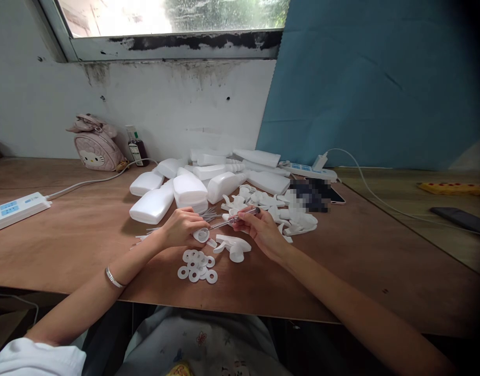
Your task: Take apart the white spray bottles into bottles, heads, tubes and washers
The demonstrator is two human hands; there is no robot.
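My left hand [183,227] is closed around a white plastic spray-head part [201,235], its round open end facing me. In the fingers of my right hand [259,230] is a slim screwdriver [224,223] with a clear handle and a dark end. Its thin metal shaft points left toward the white part; whether the tip touches it I cannot tell. Just below my hands lies a white trigger sprayer head [234,247]. Several flat white washers [194,275] form a loose pile nearer to me. Thin tubes [148,232] lie partly behind my left hand.
White bottles [152,203] lie heaped at the back, with more trigger heads [298,219] right of them. Two power strips [19,210] [310,171], a pink bag [99,149], a dark bottle [137,149] and a phone [461,219] are also on the table [361,261].
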